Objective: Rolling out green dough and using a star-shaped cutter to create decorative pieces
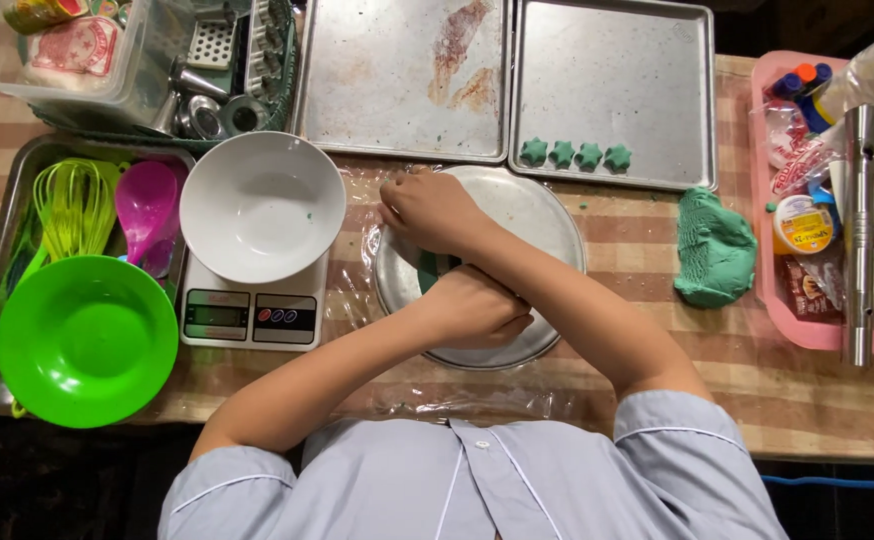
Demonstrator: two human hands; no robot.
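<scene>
- Centrally, arms cross over a round metal plate (542, 215) on the desk (807, 400); right hand (432, 210) reaches to the plate's left rim, fingers curled down, grip cannot be told
- left hand (472, 308) clenched on the near side of the plate; a sliver of green dough (427, 272) shows between the two hands
- four green dough stars (575, 154) in a row on the right baking tray (657, 60); green dough lump (714, 250) on the desk, right of the plate
- white bowl (262, 205) on a scale (249, 318), left of the plate
</scene>
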